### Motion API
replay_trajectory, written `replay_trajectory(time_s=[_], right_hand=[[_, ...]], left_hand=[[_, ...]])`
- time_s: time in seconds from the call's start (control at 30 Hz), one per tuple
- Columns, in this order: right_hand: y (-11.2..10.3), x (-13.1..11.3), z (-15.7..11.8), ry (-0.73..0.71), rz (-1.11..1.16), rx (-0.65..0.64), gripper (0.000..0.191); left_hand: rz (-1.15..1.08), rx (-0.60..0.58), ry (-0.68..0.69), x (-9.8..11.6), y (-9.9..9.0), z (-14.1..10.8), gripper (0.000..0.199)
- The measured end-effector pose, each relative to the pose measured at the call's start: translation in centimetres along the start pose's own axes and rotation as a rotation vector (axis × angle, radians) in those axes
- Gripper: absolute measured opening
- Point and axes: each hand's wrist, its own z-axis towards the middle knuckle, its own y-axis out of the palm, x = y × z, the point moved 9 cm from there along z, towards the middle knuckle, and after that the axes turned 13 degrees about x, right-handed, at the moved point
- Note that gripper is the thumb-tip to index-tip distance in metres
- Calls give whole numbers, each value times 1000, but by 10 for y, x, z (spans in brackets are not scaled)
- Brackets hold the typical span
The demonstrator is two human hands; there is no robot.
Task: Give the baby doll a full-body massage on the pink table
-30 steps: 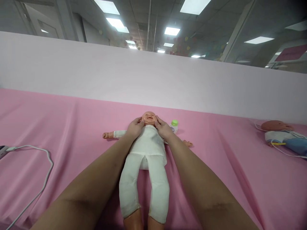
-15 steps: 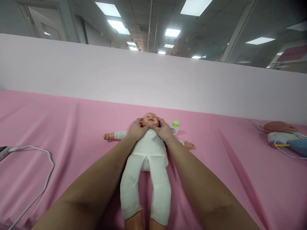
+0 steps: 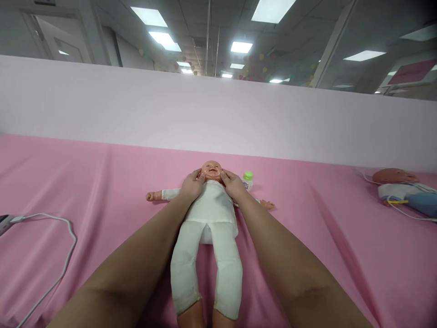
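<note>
A baby doll (image 3: 211, 202) with a white cloth body lies face up on the pink sheet (image 3: 123, 182), its arms spread to both sides. My left hand (image 3: 193, 184) cups the left side of the doll's head, thumb by the cheek. On the opposite side, my right hand (image 3: 232, 183) holds the head the same way, its thumb at the jaw. The fingertips of both hands are partly hidden behind the head. Just right of my right hand stands a small clear bottle (image 3: 247, 181) with a green cap.
At the far right lies a second doll (image 3: 396, 176) in white and blue clothing, with a thin white tube around it. A white cable (image 3: 70, 248) runs from a power strip (image 3: 6, 223) at the left. Behind the sheet rises a white wall (image 3: 211, 114) with glass above.
Both thumbs have moved outward from under the doll's chin to the sides of its face. The hands still hold the head. The camera view has shifted slightly.
</note>
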Motion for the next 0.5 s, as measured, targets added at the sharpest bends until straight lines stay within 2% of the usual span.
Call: replay_trajectory(time_s=[0.2,0.3,0.5], right_hand=[[0,2,3,-54,-99,47,54],[0,0,0,-53,-157,50,56],[1,0,-4,19,-141,43,72]], left_hand=[[-28,30,-13,2,-3,-1,51],[16,19,-10,7,-5,-5,59],[52,-22,18,12,-4,-9,70]])
